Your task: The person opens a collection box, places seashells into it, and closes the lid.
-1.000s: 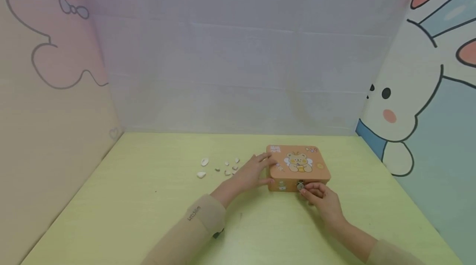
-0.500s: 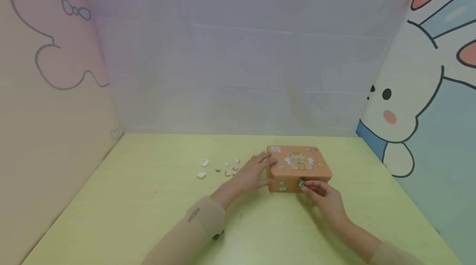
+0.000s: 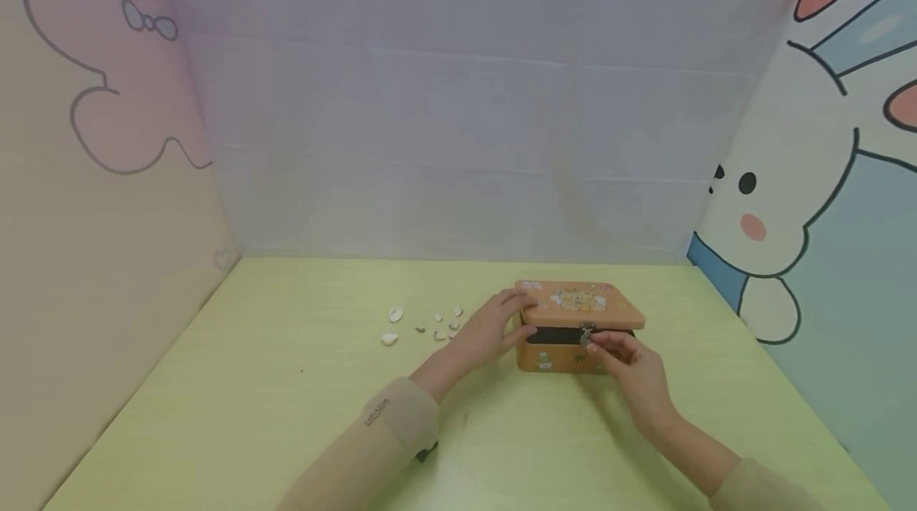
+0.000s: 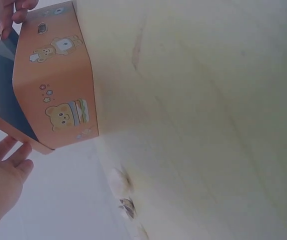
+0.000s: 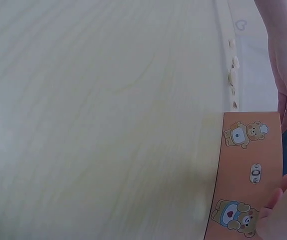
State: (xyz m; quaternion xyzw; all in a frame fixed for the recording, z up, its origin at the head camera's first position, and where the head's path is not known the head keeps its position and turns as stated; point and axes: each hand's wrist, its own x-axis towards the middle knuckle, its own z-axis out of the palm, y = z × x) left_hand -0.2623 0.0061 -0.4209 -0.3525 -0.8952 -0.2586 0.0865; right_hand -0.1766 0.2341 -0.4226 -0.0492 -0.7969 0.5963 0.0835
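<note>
An orange tin box (image 3: 559, 360) printed with cartoon bears stands on the table, its lid (image 3: 587, 312) raised at the front over a dark interior. My right hand (image 3: 637, 377) pinches the small metal clasp (image 3: 585, 337) hanging from the lid's front edge. At the box's left end, my left hand (image 3: 487, 332) holds the lid's corner, fingers on its top and edge, thumb at the front gap. In the left wrist view, the left fingertips (image 4: 21, 155) lie along the lid's end. Little of the right hand (image 5: 283, 212) shows in the right wrist view.
Several small pale seashells (image 3: 389, 339) lie on the yellow table (image 3: 251, 399) left of the box, partly behind the left hand. A pale sheet (image 3: 430, 145) backs the table. Cartoon-printed panels (image 3: 759, 240) flank it.
The lid has risen at the front from closed, baring the dark inside. My right hand has moved up with the clasp. The left hand stays at the box's left end.
</note>
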